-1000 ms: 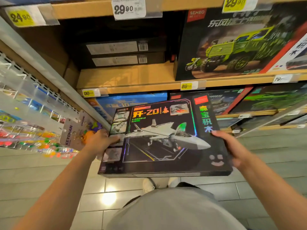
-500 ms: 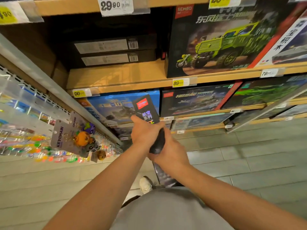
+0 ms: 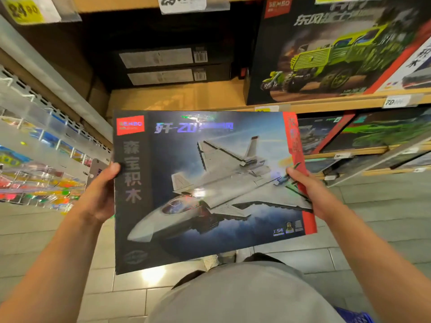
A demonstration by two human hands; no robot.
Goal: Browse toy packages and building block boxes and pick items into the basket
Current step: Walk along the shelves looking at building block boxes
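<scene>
Head view: the left hand and the right hand are each gripping a side edge of the fighter-jet block box, thumbs lying on its printed front, and are holding it flat-on to the camera in front of the wooden shelf. A green truck box is standing on that shelf, above and to the right, while a corner of the blue basket is showing at the bottom right.
</scene>
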